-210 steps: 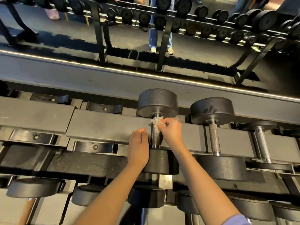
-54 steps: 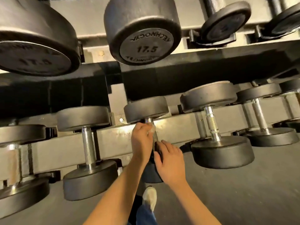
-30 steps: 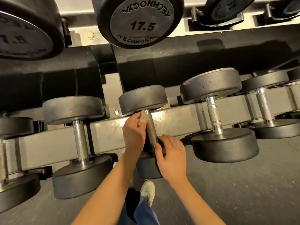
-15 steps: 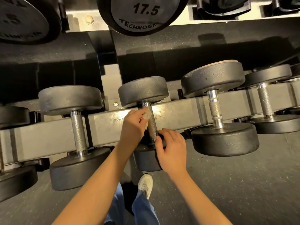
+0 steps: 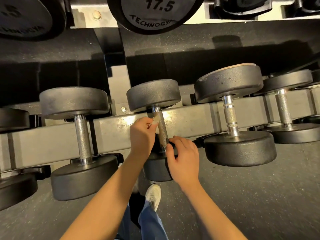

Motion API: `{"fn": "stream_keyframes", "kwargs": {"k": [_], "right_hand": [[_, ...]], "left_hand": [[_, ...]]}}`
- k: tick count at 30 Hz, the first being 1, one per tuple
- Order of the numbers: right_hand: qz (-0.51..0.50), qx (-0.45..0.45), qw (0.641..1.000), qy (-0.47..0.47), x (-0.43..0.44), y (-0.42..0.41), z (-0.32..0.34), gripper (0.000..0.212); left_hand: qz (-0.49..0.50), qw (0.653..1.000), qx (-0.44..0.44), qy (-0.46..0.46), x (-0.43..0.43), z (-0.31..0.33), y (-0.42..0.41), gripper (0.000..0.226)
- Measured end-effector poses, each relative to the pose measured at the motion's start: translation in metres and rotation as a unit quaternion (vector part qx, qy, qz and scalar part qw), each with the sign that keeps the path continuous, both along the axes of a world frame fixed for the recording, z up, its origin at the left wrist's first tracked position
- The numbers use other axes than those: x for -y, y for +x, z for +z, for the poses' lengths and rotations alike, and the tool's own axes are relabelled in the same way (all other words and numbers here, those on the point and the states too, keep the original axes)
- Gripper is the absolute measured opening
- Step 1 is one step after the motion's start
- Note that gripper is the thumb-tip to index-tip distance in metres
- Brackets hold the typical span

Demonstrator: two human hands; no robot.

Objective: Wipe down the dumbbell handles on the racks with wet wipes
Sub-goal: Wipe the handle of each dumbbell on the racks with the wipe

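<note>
1. The step in hand is wiping the knurled handle (image 5: 162, 130) of the middle dumbbell (image 5: 153, 94) on the lower rack rail (image 5: 52, 141). My left hand (image 5: 141, 135) pinches the wet wipe (image 5: 155, 118) against the handle's 9 o'clock side, near its far end.
2. My right hand (image 5: 183, 156) curls over that dumbbell's near head (image 5: 155, 170), at 6 o'clock from the handle. I judge it is steadying the weight.
3. Next, I judge, the wipe must wrap round the handle and run down towards 6 o'clock. The 3 o'clock side looks uncovered.
4. Count:
   - one wet wipe
   - two hands
   - five dumbbells on this rail, the one at 9 o'clock cut off by the frame
   - two large heads on the tier above at 12 o'clock, one reading 17.5 (image 5: 155, 13), the other showing only ".5" (image 5: 29, 16)
   - one white shoe (image 5: 153, 194) on the floor
</note>
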State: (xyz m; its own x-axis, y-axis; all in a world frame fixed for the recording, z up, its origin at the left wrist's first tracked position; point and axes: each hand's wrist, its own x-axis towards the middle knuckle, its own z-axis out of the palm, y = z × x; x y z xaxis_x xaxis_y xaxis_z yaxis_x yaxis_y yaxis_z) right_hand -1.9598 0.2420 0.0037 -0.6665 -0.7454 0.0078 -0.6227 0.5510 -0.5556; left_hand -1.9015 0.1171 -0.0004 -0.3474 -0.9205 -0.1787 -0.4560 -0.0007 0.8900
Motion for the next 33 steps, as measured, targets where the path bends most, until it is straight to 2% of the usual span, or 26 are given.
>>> {"fn": "stream_keyframes", "kwargs": {"k": [2, 5, 8, 11, 16, 19, 21, 24, 26, 29, 33], "right_hand": [[0.001, 0.001, 1.0, 0.0, -0.001, 0.0, 0.0, 0.036], [0.003, 0.003, 1.0, -0.001, -0.001, 0.0, 0.002, 0.035], [0.006, -0.001, 1.0, -0.002, 0.0, 0.001, 0.003, 0.035], [0.011, 0.006, 1.0, -0.003, 0.001, 0.0, 0.004, 0.036], [0.021, 0.015, 1.0, 0.012, 0.001, -0.001, 0.006, 0.037], [0.044, 0.019, 0.998, 0.029, 0.001, -0.004, 0.008, 0.04], [0.061, 0.081, 0.995, 0.021, 0.003, -0.009, 0.01, 0.041], [0.045, 0.226, 0.973, -0.023, 0.016, -0.015, 0.022, 0.035], [0.012, 0.267, 0.963, -0.045, 0.029, -0.02, 0.031, 0.023], [-0.02, 0.23, 0.972, -0.041, 0.043, -0.027, 0.037, 0.015], [0.0, 0.122, 0.989, 0.086, 0.046, -0.033, 0.021, 0.021]], "left_hand": [[-0.041, 0.998, 0.011, 0.037, -0.014, 0.004, 0.009, 0.031], [-0.106, 0.989, 0.064, 0.087, -0.021, 0.008, 0.02, 0.026], [-0.074, 0.995, 0.037, 0.054, -0.011, 0.004, 0.018, 0.015], [-0.016, 1.0, 0.013, 0.022, -0.011, 0.0, 0.01, 0.018], [-0.104, 0.989, 0.043, 0.096, -0.018, -0.002, 0.023, 0.012], [-0.125, 0.983, 0.024, 0.135, -0.02, 0.005, 0.031, 0.008], [-0.095, 0.983, -0.021, 0.155, -0.02, 0.017, 0.03, 0.008], [-0.095, 0.98, -0.068, 0.161, -0.015, 0.031, 0.025, 0.013], [-0.118, 0.981, -0.065, 0.14, -0.009, 0.039, 0.025, 0.011], [-0.113, 0.992, -0.02, 0.053, 0.0, 0.047, 0.027, 0.025], [-0.1, 0.988, 0.01, -0.117, 0.022, 0.046, 0.03, 0.045]]}}
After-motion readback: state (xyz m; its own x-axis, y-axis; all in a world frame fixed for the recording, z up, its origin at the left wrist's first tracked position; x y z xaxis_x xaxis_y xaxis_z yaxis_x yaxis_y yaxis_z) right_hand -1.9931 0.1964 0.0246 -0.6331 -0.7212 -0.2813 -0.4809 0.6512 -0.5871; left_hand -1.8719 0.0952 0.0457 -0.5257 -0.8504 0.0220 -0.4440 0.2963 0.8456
